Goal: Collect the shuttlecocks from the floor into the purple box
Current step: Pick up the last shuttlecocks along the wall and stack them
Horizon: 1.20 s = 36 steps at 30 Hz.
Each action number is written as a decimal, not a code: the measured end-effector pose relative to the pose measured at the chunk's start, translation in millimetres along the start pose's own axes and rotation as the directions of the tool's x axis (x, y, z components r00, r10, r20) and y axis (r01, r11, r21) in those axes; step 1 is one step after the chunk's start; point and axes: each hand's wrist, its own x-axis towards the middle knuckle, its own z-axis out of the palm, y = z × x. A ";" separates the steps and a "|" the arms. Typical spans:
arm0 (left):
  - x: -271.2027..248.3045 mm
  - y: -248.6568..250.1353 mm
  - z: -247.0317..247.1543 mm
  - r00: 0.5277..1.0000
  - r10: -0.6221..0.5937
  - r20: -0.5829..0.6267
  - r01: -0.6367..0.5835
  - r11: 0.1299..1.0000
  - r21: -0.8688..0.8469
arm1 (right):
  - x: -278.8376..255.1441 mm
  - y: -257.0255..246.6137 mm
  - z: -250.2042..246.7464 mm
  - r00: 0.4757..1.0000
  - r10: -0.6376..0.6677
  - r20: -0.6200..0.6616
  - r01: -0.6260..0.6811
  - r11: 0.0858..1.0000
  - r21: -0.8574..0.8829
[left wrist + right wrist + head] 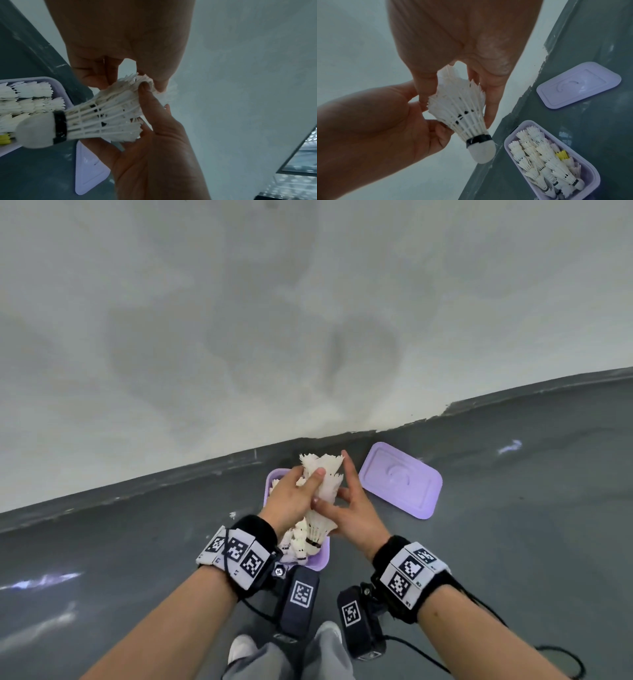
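Both hands hold white feather shuttlecocks (322, 484) above the purple box (274, 477); they look like two nested together, cork end down. My left hand (296, 496) grips the feather skirt from the left, thumb on top. My right hand (352, 508) pinches the skirt from the right, with thumb and fingers on either side. The right wrist view shows the shuttlecock (462, 115) with a black band above its white cork. The box (509, 146) on the grey floor holds several white shuttlecocks and a yellow one (562, 155).
The purple lid (400, 484) lies flat on the floor to the right of the box, near the wall's dark skirting (513, 402). A pale wall (308, 320) rises just behind. My shoes (241, 648) stand close to the box's near end.
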 end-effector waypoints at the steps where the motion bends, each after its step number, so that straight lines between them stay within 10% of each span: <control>1: 14.4 -14.2 3.4 1.000 0.007 -0.003 -0.007 1.000 0.007 | 10.3 16.1 -0.9 1.000 -0.004 0.011 0.004 1.000 -0.002; 19: 266.4 -294.7 10.4 0.989 0.120 -0.091 -0.057 0.856 0.513 | 201.0 320.6 29.6 0.995 -0.056 -0.077 0.017 0.898 -0.439; 36: 298.3 -388.7 -4.5 0.864 0.472 -0.176 -0.161 0.590 0.792 | 229.5 408.5 89.5 0.980 -0.195 -0.032 0.050 0.401 -0.915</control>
